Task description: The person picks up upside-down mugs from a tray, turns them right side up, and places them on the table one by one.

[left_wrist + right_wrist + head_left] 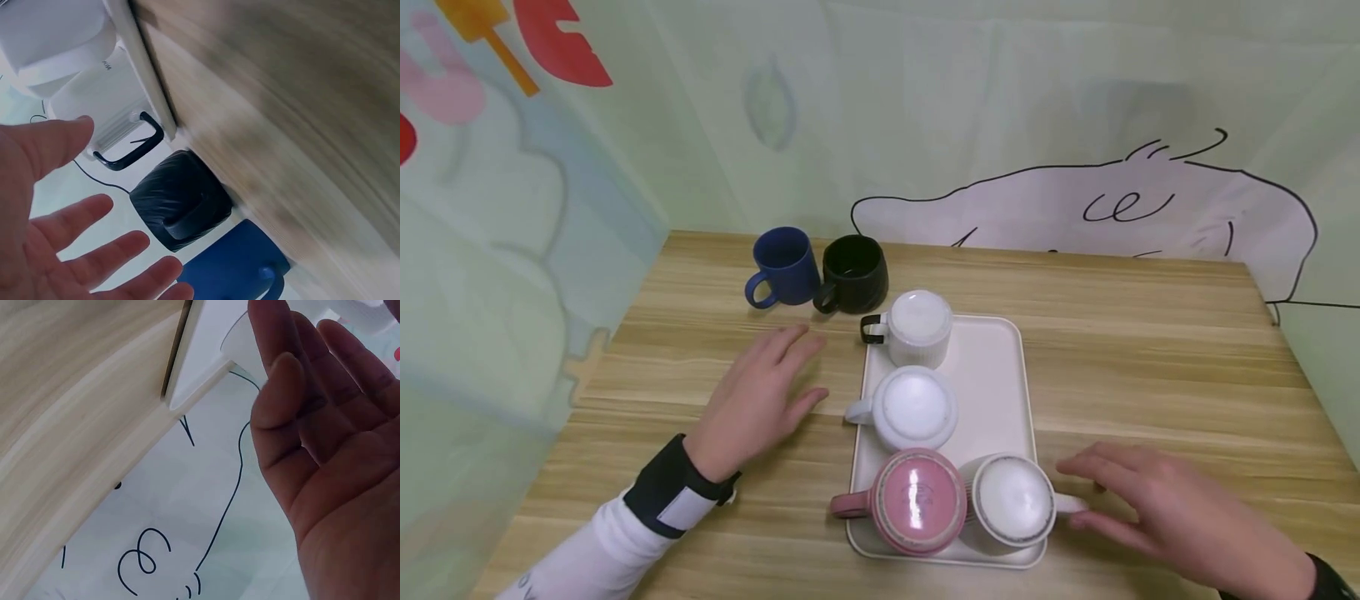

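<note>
My left hand [752,404] hovers over the table left of the tray, fingers loosely spread and holding nothing. To the right, my right hand [1180,508] is beside the handle of an upside-down white mug [1015,500], its thumb near that handle; whether they touch is hard to tell. On the white tray [992,375] also stand an upside-down pink mug [919,502], a plain white mug [916,408] and a ribbed white mug [919,327] with a black handle [134,150], both bottom up. Off the tray, a black mug [853,275] and a blue mug [786,265] stand upright.
The wooden table [1150,358] ends at a pale green cloth backdrop [925,108] with a cartoon drawing. A similar printed cloth [490,292] hangs along the left side. The pink mug's handle juts over the tray's left rim.
</note>
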Available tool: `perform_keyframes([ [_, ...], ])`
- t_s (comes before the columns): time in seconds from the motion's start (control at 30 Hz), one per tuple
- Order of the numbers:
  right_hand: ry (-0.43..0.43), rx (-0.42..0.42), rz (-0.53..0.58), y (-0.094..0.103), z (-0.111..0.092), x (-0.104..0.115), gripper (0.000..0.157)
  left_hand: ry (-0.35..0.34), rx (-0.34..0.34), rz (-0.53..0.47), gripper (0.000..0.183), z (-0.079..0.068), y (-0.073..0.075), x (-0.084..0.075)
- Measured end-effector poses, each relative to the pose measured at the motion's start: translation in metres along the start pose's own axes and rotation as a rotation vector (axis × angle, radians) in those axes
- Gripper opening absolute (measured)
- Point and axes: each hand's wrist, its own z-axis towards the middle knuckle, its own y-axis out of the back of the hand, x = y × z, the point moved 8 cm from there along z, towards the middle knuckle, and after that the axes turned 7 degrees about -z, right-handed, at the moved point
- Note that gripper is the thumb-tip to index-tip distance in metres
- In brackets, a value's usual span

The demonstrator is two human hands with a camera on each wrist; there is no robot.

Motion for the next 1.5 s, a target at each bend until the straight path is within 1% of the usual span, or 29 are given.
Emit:
perform_keyframes([
  [0.07,0.020,-0.016,0.011,-0.001,0.001,0.003,0.039,-0.013,0.008,0.020,0.061,-0.002,-0.001,-0.001],
  [0.13,0.032,-0.012,0.035,-0.004,0.001,0.005,0.035,-0.015,0.018,0.040,0.061,-0.004,-0.002,-0.001],
  [0.3,0.040,0.008,0.083,-0.010,0.001,0.008,0.028,0.019,0.066,0.077,0.066,-0.012,-0.008,0.002],
  [0.5,0.067,-0.037,0.140,-0.014,0.000,0.012,0.028,0.048,0.097,0.086,0.072,-0.021,-0.014,0.006],
  [0.8,0.059,-0.021,0.203,-0.023,-0.004,0.011,0.029,0.105,0.130,0.080,0.077,-0.028,-0.021,0.017],
  [1.03,0.054,-0.014,0.194,-0.023,-0.005,0.011,0.030,0.127,0.127,0.090,0.079,-0.030,-0.024,0.020],
  [1.17,0.064,-0.011,0.160,-0.023,-0.004,0.010,0.030,0.131,0.134,0.081,0.079,-0.030,-0.023,0.019],
  [1.37,0.072,-0.044,0.140,-0.020,-0.004,0.009,0.031,0.143,0.142,0.071,0.080,-0.029,-0.022,0.018],
  [1.43,0.075,-0.057,0.141,-0.018,-0.004,0.008,0.028,0.146,0.136,0.067,0.080,-0.028,-0.022,0.018],
  [1.5,0.079,-0.067,0.131,-0.016,-0.003,0.007,0.019,0.147,0.131,0.068,0.079,-0.028,-0.021,0.018],
])
